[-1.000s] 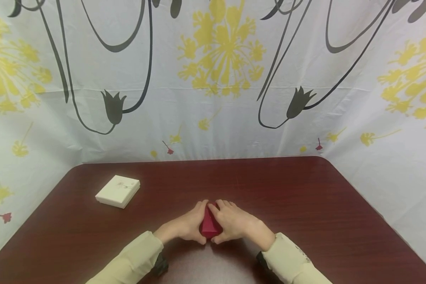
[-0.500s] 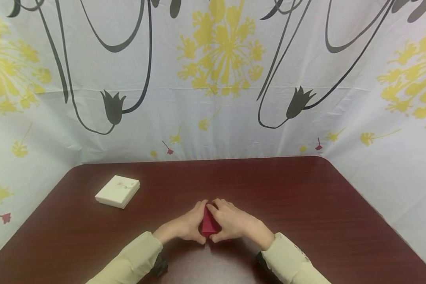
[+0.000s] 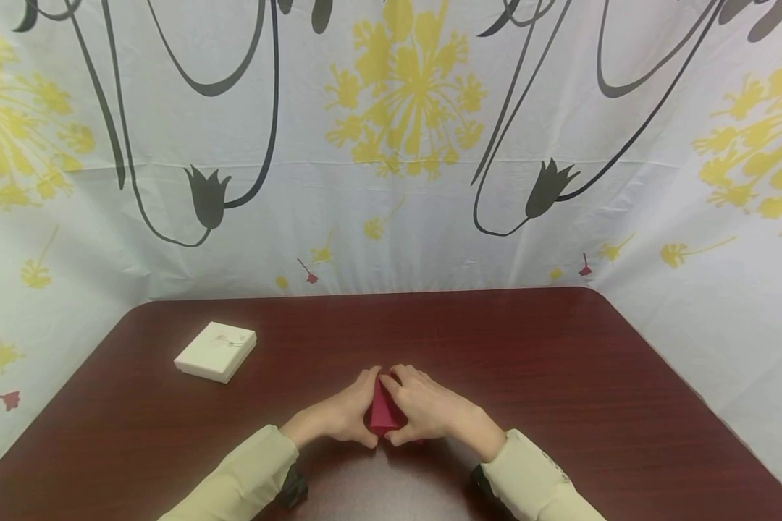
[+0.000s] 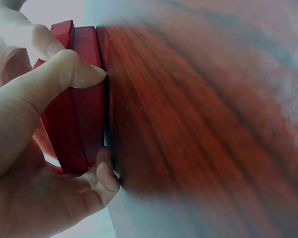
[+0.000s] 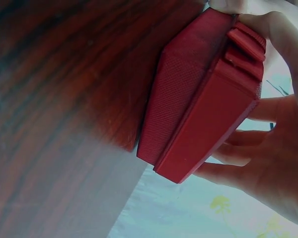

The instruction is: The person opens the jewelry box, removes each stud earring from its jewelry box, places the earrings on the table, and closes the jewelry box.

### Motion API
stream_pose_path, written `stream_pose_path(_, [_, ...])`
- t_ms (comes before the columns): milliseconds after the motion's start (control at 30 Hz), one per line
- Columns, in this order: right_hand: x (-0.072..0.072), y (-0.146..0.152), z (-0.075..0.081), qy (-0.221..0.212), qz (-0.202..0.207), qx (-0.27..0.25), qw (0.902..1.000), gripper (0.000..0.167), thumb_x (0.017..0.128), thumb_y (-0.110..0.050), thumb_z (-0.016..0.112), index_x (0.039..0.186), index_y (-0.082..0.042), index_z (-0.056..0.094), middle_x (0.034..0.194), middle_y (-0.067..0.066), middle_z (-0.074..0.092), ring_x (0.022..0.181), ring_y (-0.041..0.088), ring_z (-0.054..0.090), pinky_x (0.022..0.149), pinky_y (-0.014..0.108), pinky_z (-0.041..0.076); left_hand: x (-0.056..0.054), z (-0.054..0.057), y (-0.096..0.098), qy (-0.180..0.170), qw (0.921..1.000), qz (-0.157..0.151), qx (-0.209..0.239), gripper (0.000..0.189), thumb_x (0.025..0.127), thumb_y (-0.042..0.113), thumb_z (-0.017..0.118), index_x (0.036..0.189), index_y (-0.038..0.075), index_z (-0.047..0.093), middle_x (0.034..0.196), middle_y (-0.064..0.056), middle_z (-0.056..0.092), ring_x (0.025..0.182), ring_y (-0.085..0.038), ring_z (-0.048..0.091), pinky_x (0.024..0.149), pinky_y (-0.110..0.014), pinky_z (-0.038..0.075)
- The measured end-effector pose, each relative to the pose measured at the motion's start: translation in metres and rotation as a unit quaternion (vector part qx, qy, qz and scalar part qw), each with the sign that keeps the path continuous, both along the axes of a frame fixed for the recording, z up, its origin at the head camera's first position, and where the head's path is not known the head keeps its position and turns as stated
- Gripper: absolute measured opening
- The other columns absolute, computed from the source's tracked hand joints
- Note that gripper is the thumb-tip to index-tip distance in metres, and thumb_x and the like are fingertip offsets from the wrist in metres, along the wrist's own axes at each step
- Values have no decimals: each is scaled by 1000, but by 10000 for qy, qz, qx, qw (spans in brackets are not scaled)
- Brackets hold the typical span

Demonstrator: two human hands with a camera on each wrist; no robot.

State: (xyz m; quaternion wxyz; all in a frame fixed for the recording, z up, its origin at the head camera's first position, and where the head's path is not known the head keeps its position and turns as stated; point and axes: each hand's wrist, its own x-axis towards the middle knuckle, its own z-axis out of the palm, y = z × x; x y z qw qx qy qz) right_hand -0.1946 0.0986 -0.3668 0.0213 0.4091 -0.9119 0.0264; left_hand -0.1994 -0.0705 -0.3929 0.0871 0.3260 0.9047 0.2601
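A person is holding a small red box (image 3: 384, 417) with two hands. The box is sitting on the dark red surface (image 3: 528, 362), just between the left hand (image 3: 347, 412) and the right hand (image 3: 431, 407). The left fingers are curling round one side of it, and the right fingers are curling round the other side, so both hands are gripping the same box. A red bow (image 5: 246, 47) is sticking out close to the right thumb. The top part (image 5: 213, 119) is looking like a lid, and it is sitting on the lower part (image 5: 176, 94) with a line running between them.

I think the step going on now is holding the box firmly from both sides. Nothing is showing the lid coming off. The next move seems to be needing a gentle, even squeeze, with both hands working together so the box is not tipping and the bow is not getting squashed.

A white box (image 3: 215, 351) is lying well apart, over on the left, and no hand is touching it.
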Motion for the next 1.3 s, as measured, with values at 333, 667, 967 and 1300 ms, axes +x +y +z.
stream_pose_path(333, [2, -1, 1, 159, -17, -60, 9999, 79, 63, -42, 73, 122, 3, 47, 108, 12, 47, 96, 21, 47, 86, 37, 42, 1, 1, 0, -55, 9999, 104, 49, 104, 53, 8, 79, 131, -15, 14, 128, -27, 31, 115, -32, 41, 95, -41, 35])
stream_pose_path(667, [4, -3, 2, 345, -118, 139, 9992, 87, 60, -48, 74, 125, 1, 45, 115, 17, 47, 104, 25, 47, 88, 40, 41, 1, 0, -1, -85, 9998, 136, 80, 104, 53, 8, 80, 130, -16, 14, 129, -28, 31, 118, -34, 38, 96, -43, 33])
stream_pose_path(967, [4, -4, 1, 452, -137, 209, 9987, 85, 57, -44, 74, 124, 1, 45, 109, 13, 48, 97, 22, 48, 83, 38, 43, 1, 0, 0, -60, 9997, 117, 197, 103, 52, 6, 80, 129, -16, 16, 127, -29, 32, 116, -35, 39, 96, -43, 33])
stream_pose_path(1300, [3, -3, -1, 438, -29, 71, 9990, 84, 58, -43, 74, 122, 2, 45, 108, 12, 47, 94, 21, 47, 84, 36, 43, 0, 0, -1, -144, 9997, 140, 141, 102, 53, 7, 79, 131, -14, 15, 128, -27, 32, 116, -33, 40, 96, -42, 34])
